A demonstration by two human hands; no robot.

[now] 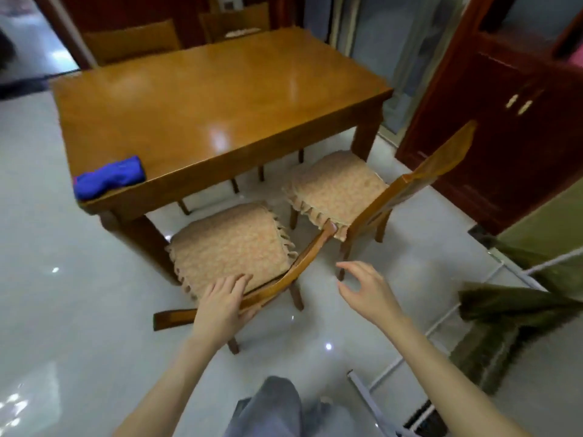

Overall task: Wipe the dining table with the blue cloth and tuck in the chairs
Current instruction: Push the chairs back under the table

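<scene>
At the left of the frame, the blue cloth (pixel 108 177) lay bunched on the near left corner of the dining table (pixel 220 99), right at the edge. Behind the table, in the upper left, two more chairs (pixel 132 39) stood close against its far side. Below the cloth, the near chair (pixel 227 244) stood pulled out from the table, its cushioned seat beside the table's front left leg. The left hand (pixel 220 305) gripped the chair's curved top rail, fingers laid over it toward the seat. The far end of that rail reached the fringe of the second chair (pixel 340 187); whether they touched could not be told. This chair stood angled at the table's right corner. The right hand (pixel 362 288) hung in the air between the two chairs, fingers spread and loosely bent, holding nothing. A dark red cabinet (pixel 504 121) filled the upper right, and green fabric (pixel 520 310) lay at the lower right on the glossy floor (pixel 47 310).
</scene>
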